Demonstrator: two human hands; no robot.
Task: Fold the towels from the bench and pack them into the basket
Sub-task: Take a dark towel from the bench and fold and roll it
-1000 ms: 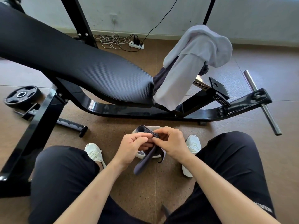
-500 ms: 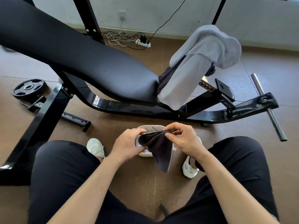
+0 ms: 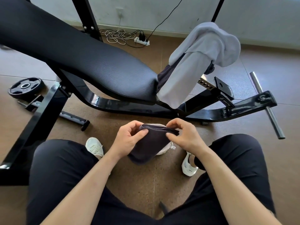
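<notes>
Hiding much of the basket (image 3: 163, 151), dark towel (image 3: 149, 145) hangs pinched by left hand (image 3: 128, 138) and right hand (image 3: 183, 137)

Head-worn camera looks steeply down, close above the hands (image 3: 155, 137).

Label (image 3: 224, 102) on bench frame (image 3: 129, 109): white lettering, reads roughly "BRTW", blurred.

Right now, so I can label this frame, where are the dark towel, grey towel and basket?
dark towel (image 3: 151, 143): head view, hanging middle.
grey towel (image 3: 211, 46): head view, draped top.
basket (image 3: 164, 150): head view, pale lower edge.
</notes>
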